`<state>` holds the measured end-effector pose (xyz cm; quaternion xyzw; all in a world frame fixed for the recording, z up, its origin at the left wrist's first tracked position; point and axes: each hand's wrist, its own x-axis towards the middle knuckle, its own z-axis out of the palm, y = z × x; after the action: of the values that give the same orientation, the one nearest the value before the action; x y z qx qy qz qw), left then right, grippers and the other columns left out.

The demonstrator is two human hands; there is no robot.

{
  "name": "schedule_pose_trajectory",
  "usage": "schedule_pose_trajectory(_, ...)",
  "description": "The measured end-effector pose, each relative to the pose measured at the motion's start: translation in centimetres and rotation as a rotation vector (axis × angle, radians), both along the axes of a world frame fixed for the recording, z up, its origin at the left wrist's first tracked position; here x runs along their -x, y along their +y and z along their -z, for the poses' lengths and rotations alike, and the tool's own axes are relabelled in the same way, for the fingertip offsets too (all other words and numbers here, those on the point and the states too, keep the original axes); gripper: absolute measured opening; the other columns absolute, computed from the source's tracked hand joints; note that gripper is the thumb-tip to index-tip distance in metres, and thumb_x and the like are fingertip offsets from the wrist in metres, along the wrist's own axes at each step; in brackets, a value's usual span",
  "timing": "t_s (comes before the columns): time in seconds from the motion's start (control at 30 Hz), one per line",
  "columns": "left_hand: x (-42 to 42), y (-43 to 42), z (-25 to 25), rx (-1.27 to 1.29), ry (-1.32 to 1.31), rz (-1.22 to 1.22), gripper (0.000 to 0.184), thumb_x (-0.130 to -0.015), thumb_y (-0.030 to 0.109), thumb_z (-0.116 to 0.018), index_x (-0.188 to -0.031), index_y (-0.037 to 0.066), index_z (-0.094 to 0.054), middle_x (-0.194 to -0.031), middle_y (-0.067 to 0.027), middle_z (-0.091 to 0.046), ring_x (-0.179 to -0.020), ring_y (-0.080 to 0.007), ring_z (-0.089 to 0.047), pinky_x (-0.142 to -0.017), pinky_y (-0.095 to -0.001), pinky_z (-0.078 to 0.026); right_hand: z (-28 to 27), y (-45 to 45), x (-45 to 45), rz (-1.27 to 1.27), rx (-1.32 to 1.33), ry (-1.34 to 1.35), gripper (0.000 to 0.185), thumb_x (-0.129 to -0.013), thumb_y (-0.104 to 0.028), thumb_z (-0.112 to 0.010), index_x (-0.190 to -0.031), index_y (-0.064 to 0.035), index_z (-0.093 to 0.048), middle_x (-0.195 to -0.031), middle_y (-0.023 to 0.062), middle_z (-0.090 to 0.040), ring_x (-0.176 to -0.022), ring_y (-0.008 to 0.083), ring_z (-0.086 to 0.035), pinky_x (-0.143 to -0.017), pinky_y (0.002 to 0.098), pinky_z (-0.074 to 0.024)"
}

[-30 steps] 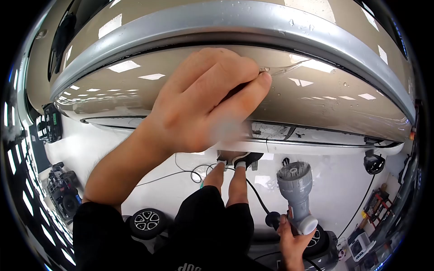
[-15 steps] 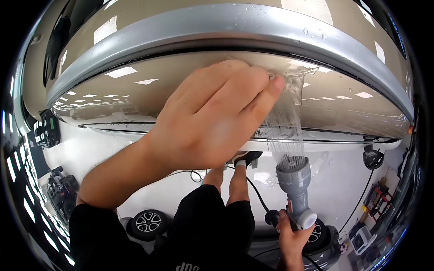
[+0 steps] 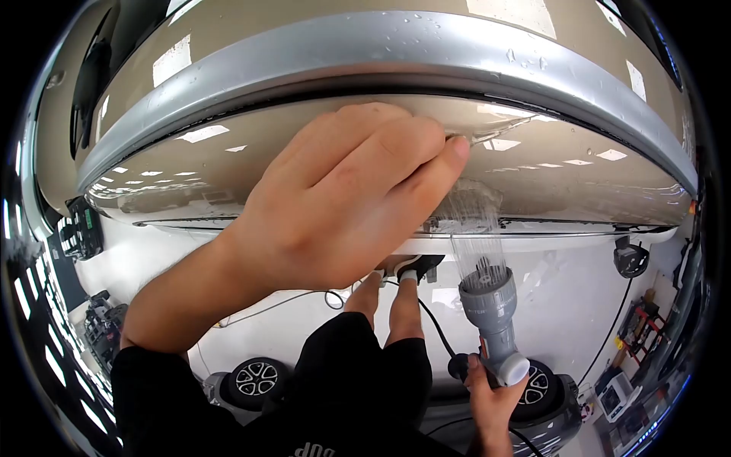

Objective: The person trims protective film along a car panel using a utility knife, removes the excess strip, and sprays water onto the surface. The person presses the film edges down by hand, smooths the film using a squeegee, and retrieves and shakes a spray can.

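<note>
My left hand [image 3: 343, 190] is close to the camera, in front of the beige car panel [image 3: 251, 160], its fingers curled in a pinch. From the fingertips a thin, glassy edge of what looks like clear film [image 3: 499, 131] runs right along the panel; the hand hides most of it. Lower right, my right hand [image 3: 495, 396] is wrapped round the handle of a grey spray gun [image 3: 489, 305]. A fan of water [image 3: 476, 236] leaves its round head and strikes the lower panel, just right of my left hand.
A silver trim strip [image 3: 343, 46] with droplets curves above the panel. A black hose [image 3: 435, 324] crosses the white floor [image 3: 548, 305]. Behind me are a grey car's wheel [image 3: 256, 383] and a red tool rack [image 3: 642, 331].
My left hand has shifted slightly left and down. The spray gun has tilted a little, and its water now lands lower on the panel, away from my fingertips.
</note>
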<state>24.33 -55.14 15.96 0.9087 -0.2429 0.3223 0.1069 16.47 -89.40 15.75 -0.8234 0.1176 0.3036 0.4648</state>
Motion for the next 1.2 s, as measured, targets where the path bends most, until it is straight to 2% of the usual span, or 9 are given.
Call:
schedule_pose_trajectory(0.27, -0.3, 0.3, 0.5, 0.012, -0.049, 0.015, 0.043, -0.068, 0.006, -0.073, -0.109, -0.005, -0.076, -0.099, -0.0095, -0.063, -0.085, -0.0211, -0.060, -0.069, -0.0292, -0.052, 0.0, 0.2, 0.3, 0.014, 0.004, -0.004, 0.028, -0.080, -0.009, -0.081, -0.082, 0.0025, -0.056, -0.062, 0.0046, -0.058, -0.060, 0.0060, -0.051, -0.054, 0.0274, -0.0432)
schedule_pose_trajectory(1.2, -0.2, 0.7, 0.1, 0.082, 0.034, 0.065, 0.038, -0.070, 0.005, -0.075, -0.107, -0.005, -0.074, -0.097, -0.0092, -0.062, -0.084, -0.0213, -0.059, -0.070, -0.0291, -0.049, 0.2, 0.3, 1.4, -0.002, -0.005, 0.006, 0.033, -0.078, -0.013, -0.086, -0.083, 0.0034, -0.058, -0.061, 0.0091, -0.062, -0.059, 0.0077, -0.058, -0.054, 0.0288, -0.0472)
